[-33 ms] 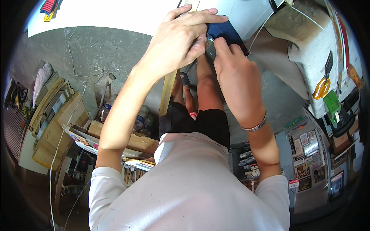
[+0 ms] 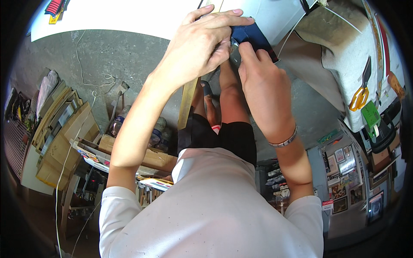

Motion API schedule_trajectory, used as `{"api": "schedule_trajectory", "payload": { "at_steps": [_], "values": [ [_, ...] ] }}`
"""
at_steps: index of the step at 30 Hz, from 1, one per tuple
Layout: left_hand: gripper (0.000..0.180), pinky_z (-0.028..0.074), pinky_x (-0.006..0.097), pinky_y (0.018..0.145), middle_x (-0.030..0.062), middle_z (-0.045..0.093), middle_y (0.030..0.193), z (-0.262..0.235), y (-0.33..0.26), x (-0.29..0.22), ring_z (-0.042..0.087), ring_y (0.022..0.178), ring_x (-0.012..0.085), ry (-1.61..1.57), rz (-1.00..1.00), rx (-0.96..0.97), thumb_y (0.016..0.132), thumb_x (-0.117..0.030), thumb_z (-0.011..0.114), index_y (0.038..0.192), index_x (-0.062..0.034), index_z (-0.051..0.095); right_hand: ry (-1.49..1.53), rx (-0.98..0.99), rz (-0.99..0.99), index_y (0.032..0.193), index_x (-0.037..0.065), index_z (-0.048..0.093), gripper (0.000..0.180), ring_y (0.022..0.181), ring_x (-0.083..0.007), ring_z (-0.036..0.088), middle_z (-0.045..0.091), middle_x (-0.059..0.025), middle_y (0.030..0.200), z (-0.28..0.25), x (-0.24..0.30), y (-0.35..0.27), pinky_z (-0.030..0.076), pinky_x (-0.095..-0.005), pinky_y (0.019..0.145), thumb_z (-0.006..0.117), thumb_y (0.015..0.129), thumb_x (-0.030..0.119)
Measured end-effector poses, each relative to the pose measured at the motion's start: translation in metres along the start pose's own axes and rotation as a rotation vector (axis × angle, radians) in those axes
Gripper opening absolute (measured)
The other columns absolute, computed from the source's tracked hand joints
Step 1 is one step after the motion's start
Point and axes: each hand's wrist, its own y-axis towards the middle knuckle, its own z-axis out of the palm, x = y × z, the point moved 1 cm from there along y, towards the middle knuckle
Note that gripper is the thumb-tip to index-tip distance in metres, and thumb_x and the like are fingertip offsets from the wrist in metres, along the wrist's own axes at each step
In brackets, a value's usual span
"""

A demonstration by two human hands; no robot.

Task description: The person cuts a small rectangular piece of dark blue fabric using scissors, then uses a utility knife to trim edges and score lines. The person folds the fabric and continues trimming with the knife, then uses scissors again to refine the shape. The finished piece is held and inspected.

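Observation:
Over the near edge of the white tabletop (image 2: pixel 124 15), my left hand (image 2: pixel 204 41) lies across a long flat gold-brown strip (image 2: pixel 188 103). Its outer fingers reach forward, while the thumb and the finger beside it bend inward around the strip; the palm hides the contact. The strip's lower end hangs over my lap. My right hand (image 2: pixel 266 84) is closed just to the right, thumb and fingertips pressed together beside a small shiny metal bit. What it pinches is mostly hidden. A dark blue, flat-sided object (image 2: pixel 254 36) stands at the table edge, right behind the fingertips of both hands.
Orange-handled scissors (image 2: pixel 359 96) and a green tool (image 2: pixel 371 115) are at the right, by a pale draped cloth (image 2: pixel 348 47). Boards and cardboard (image 2: pixel 64 129) lean at the left. A hammer (image 2: pixel 119 96) and a loose white cord (image 2: pixel 79 64) are on the grey floor.

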Motion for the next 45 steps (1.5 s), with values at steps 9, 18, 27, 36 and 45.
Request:
{"api": "schedule_trajectory", "payload": {
  "at_steps": [9, 18, 27, 36, 45],
  "values": [
    [0.012, 0.027, 0.056, 0.123, 0.0001, 0.059, 0.149, 0.005, -0.003, 0.005, 0.046, 0.147, 0.0218, -0.029, 0.011, -0.002, 0.083, -0.007, 0.062, 0.072, -0.0078, 0.057, 0.142, -0.148, 0.022, 0.113, 0.005, 0.057, 0.015, 0.078, -0.0418, 0.066, 0.066, -0.0186, 0.090, -0.002, -0.004, -0.007, 0.053, -0.0482, 0.066, 0.060, 0.099, 0.010],
    [0.012, 0.028, 0.056, 0.122, 0.0011, 0.060, 0.148, 0.003, -0.002, 0.006, 0.046, 0.147, 0.0229, -0.051, 0.002, 0.010, 0.082, -0.006, 0.062, 0.071, -0.0082, 0.056, 0.306, -0.326, 0.046, 0.120, 0.004, 0.056, 0.037, 0.089, -0.0398, 0.069, 0.068, -0.0169, 0.103, 0.021, -0.021, 0.006, 0.056, -0.0450, 0.072, 0.074, 0.093, 0.020],
    [0.013, 0.033, 0.053, 0.120, 0.0059, 0.064, 0.141, 0.000, -0.003, 0.014, 0.058, 0.132, 0.0286, -0.109, 0.074, -0.032, 0.081, -0.008, 0.064, 0.078, -0.0053, 0.052, 0.390, -0.317, 0.147, 0.119, 0.002, 0.061, 0.040, 0.091, -0.0407, 0.069, 0.069, -0.0187, 0.107, 0.026, -0.023, 0.006, 0.056, -0.0452, 0.075, 0.077, 0.091, 0.025],
    [0.008, 0.041, 0.049, 0.116, 0.0036, 0.065, 0.140, 0.007, -0.011, 0.009, 0.055, 0.137, 0.0258, 0.041, 0.090, -0.083, 0.086, -0.010, 0.067, 0.084, -0.0036, 0.061, 0.258, -0.390, 0.023, 0.127, 0.002, 0.060, 0.038, 0.087, -0.0387, 0.070, 0.067, -0.0173, 0.106, 0.027, -0.027, 0.005, 0.057, -0.0442, 0.072, 0.069, 0.097, 0.024],
    [0.013, 0.034, 0.049, 0.122, -0.0060, 0.059, 0.148, 0.005, -0.011, 0.012, 0.045, 0.146, 0.0210, 0.141, 0.139, 0.005, 0.083, -0.017, 0.071, 0.091, -0.0068, 0.068, 0.181, -0.350, -0.054, 0.131, 0.002, 0.058, 0.032, 0.081, -0.0352, 0.070, 0.065, -0.0156, 0.104, 0.030, -0.037, -0.004, 0.059, -0.0419, 0.067, 0.055, 0.104, 0.018]
  ]
}}
